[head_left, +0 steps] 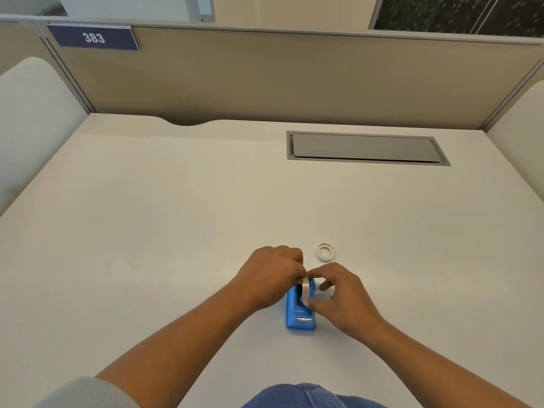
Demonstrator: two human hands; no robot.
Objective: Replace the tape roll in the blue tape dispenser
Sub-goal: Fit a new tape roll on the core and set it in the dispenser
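The blue tape dispenser (297, 318) stands on the white desk (176, 231) near its front edge, cutter end towards me. A clear tape roll (306, 288) sits upright in the dispenser's slot. My left hand (272, 275) reaches over the dispenser's far end, fingers pinching the top of the roll. My right hand (341, 293) holds the roll from the right, thumb on its near side and forefinger at its top. A white, nearly bare tape ring (326, 251) lies flat on the desk just beyond my right hand.
A grey cable hatch (365, 148) is set into the desk at the back right. Beige partition walls (294, 78) close off the back and sides, with a blue sign reading 383 (94, 38) at the upper left.
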